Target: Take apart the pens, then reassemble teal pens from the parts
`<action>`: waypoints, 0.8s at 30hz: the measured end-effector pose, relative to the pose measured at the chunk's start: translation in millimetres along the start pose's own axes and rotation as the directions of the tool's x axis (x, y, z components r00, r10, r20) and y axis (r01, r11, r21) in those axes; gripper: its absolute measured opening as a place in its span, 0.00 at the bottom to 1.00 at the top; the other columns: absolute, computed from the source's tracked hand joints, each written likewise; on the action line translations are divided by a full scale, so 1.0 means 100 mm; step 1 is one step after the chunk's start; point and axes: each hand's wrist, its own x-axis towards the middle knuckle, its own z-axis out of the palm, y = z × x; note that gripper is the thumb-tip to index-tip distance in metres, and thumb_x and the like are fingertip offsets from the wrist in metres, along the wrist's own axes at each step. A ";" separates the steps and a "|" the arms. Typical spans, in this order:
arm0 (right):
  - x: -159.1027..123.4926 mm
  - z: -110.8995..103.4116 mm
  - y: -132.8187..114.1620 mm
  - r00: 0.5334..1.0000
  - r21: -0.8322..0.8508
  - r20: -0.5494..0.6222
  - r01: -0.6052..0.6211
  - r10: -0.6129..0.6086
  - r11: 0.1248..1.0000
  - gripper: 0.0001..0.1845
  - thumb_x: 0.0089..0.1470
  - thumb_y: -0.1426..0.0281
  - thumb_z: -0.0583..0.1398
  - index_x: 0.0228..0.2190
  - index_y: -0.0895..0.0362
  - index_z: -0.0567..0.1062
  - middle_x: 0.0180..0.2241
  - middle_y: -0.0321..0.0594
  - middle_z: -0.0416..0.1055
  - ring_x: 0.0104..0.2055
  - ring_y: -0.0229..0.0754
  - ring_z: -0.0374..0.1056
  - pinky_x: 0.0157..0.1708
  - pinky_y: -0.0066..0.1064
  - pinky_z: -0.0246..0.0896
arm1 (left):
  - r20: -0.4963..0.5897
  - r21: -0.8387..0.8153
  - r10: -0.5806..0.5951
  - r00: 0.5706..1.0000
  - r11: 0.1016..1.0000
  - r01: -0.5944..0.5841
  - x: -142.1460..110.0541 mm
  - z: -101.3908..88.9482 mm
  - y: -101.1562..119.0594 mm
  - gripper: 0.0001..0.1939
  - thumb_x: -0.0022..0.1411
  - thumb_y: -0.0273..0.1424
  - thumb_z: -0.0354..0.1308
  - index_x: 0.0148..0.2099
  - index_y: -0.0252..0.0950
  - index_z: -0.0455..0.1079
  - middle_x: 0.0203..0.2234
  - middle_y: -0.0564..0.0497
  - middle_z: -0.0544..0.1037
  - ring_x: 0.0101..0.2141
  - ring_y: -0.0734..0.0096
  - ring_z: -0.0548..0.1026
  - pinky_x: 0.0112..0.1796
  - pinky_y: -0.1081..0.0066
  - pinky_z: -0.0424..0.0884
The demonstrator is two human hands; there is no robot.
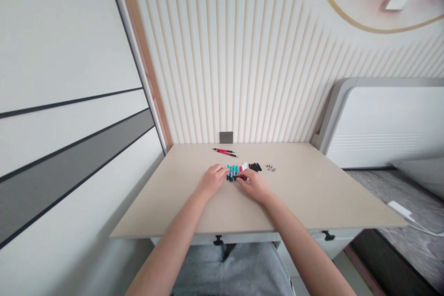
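Pinching a small black plastic piece [233, 177] under the fingers [242, 176] of the right hand [252, 185], a person is holding it low against the bench, though the hand hides how firmly it is gripped. The piece is lying near the middle of the bench, its long axis running roughly left to right, across the front of a tight row of teal plastic pieces [233, 169]. Its right end is disappearing under the fingers. The left hand [212, 180] is resting just beside the row's left end, its fingers curved, neither clearly clenched nor clearly released. Keeping the fingertips low and pressing lightly seems wise here, since such small, closely packed pieces could easily be nudged out of line. Just beyond are a white piece [245, 166] and a row of black pieces [255, 167], while small metal parts [270, 168] are sitting farther right. Two red-and-black pens [225, 151] are lying toward the far edge, below a grey wall plate [226, 137] on the slatted wall panel [243, 64].
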 end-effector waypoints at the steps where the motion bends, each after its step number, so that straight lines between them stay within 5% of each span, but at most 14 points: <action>1: -0.01 -0.01 -0.02 0.998 0.015 0.039 0.040 -0.041 0.999 0.08 0.56 0.71 0.59 0.37 0.56 0.78 0.36 0.41 0.75 0.37 0.41 0.69 0.40 0.33 0.63 | -0.023 -0.029 -0.025 0.999 0.999 0.024 0.00 -0.01 -0.01 0.11 0.69 0.31 0.48 0.44 0.37 0.72 0.36 0.47 0.74 0.38 0.66 0.72 0.42 0.64 0.69; 7: -0.04 -0.02 -0.09 0.975 0.033 0.182 0.126 -0.130 0.992 0.07 0.54 0.70 0.61 0.36 0.54 0.78 0.36 0.41 0.73 0.41 0.41 0.68 0.44 0.33 0.63 | -0.059 -0.167 -0.096 0.994 0.982 0.085 0.00 -0.01 -0.04 0.10 0.69 0.32 0.48 0.41 0.38 0.71 0.35 0.49 0.76 0.39 0.68 0.73 0.43 0.67 0.70; 14: -0.02 0.05 0.00 0.994 0.036 0.087 0.060 -0.063 0.998 0.10 0.58 0.67 0.58 0.40 0.54 0.77 0.33 0.39 0.75 0.36 0.41 0.67 0.38 0.32 0.61 | 0.069 -0.199 -0.002 0.998 0.980 0.016 -0.01 0.03 0.01 0.09 0.67 0.34 0.52 0.39 0.38 0.72 0.33 0.51 0.78 0.36 0.70 0.75 0.41 0.70 0.69; 24: -0.01 0.06 0.00 0.995 0.034 0.036 0.097 -0.098 0.995 0.09 0.59 0.70 0.57 0.33 0.55 0.77 0.29 0.38 0.73 0.32 0.40 0.65 0.35 0.31 0.58 | 0.135 -0.167 0.029 0.990 0.986 -0.006 -0.01 -0.01 0.05 0.08 0.67 0.33 0.53 0.40 0.39 0.73 0.33 0.51 0.78 0.37 0.70 0.75 0.42 0.70 0.69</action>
